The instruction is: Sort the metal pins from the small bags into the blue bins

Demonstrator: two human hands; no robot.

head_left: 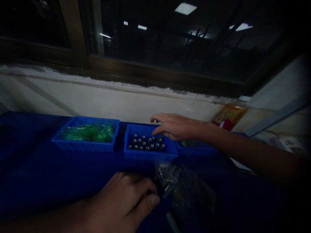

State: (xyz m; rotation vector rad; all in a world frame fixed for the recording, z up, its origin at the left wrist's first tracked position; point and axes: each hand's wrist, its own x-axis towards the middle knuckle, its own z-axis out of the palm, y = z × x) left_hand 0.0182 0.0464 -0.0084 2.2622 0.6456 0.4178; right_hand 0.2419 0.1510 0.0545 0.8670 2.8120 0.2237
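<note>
My right hand (173,126) reaches over a blue bin (150,158) that holds several upright metal sleeves (144,143) with round open tops. Its thumb and fingers are apart, with nothing visible between them. Closer to me, my left hand (131,197) hangs low over the blue tabletop, fingers curled and thumb close to the index finger. What it may hold is hidden under the fingers. Just right of it lie clear plastic bags (184,186) with small metal parts inside. A grey rod-like piece (172,221) lies below the bags.
On the left stands a blue bin (85,145) of green plastic bags (89,132). Another blue bin (196,149) sits partly behind my right forearm. A red and yellow packet (230,116) rests by the wall at right. A dark window (165,42) runs along the back.
</note>
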